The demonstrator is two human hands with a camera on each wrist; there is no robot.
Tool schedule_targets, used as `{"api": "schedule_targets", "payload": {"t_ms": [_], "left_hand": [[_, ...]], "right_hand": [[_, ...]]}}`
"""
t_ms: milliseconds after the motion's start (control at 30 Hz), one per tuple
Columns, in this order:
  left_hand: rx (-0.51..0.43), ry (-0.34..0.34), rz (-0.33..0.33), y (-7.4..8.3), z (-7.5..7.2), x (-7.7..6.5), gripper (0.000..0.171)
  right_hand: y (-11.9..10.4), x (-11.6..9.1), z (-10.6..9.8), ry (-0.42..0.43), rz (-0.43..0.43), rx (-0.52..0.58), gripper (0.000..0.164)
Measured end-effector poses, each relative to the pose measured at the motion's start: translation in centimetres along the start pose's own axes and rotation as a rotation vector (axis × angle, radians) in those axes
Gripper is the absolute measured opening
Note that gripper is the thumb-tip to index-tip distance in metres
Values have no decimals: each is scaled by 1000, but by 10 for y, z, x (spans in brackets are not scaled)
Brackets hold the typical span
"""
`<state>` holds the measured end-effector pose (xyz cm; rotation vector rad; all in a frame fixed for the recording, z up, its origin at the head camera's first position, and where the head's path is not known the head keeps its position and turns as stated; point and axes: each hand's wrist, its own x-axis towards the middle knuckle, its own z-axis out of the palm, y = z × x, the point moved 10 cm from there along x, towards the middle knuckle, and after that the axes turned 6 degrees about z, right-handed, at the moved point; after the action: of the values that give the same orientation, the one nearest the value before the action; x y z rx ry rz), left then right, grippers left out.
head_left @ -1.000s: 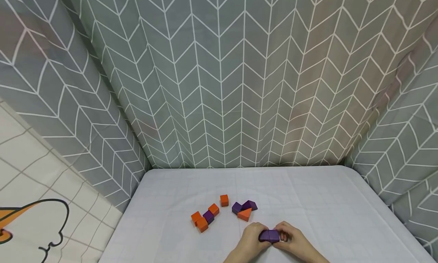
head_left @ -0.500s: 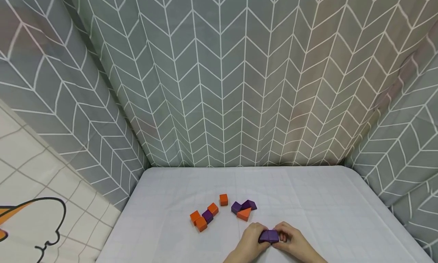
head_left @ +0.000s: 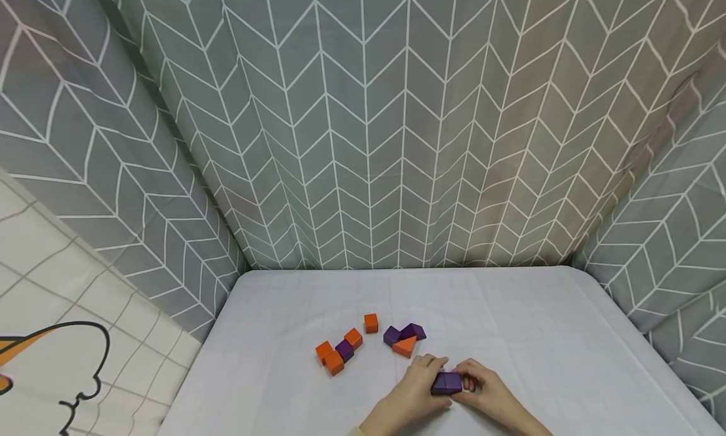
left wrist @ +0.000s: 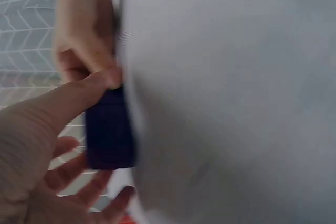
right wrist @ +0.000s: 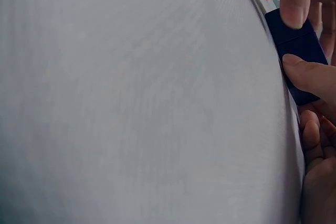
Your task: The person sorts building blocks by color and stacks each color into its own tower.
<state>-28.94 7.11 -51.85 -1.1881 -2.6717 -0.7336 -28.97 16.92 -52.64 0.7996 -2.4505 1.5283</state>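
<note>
Two purple blocks [head_left: 447,383] sit side by side between my hands near the table's front, a thin seam dividing them. My right hand [head_left: 486,392] pinches the right-hand block between thumb and curled fingers. From the other side, my left hand [head_left: 413,392] reaches around the left-hand block. Its fingers [left wrist: 92,187] are spread and fairly straight, apart from the block in the left wrist view. In the right wrist view the left thumb [right wrist: 295,3] lies over the upper end of the purple pair [right wrist: 299,51]; whether it presses there cannot be told.
Beyond the hands, an orange triangular block [head_left: 405,346] lies against a purple cube [head_left: 391,336] and a purple wedge [head_left: 413,331]. Further left, several orange cubes [head_left: 334,363] cluster around a purple cube [head_left: 344,350]. A patterned curtain [head_left: 363,171] hangs behind the white table [head_left: 272,322].
My left hand's fingers have straightened and loosened from around the left purple block. The right hand keeps its pinch. The head view has tilted slightly, shifting the table upward.
</note>
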Motion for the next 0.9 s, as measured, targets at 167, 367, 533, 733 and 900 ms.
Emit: {"api": "schedule_targets", "payload": {"t_ms": [167, 367, 533, 733, 900], "left_hand": [[62, -62, -16, 5, -19, 9, 73], [64, -56, -5, 12, -50, 19, 74], [81, 38, -2, 10, -82, 29, 74], [12, 118, -111, -21, -107, 30, 72], [-63, 160, -191, -53, -117, 22, 72]], "right_hand": [[0, 1, -1, -3, -34, 2, 33], [4, 0, 1, -22, 9, 16, 32], [7, -1, 0, -17, 48, 8, 31], [8, 0, 1, -16, 71, -9, 32], [11, -1, 1, -20, 110, -21, 32]]}}
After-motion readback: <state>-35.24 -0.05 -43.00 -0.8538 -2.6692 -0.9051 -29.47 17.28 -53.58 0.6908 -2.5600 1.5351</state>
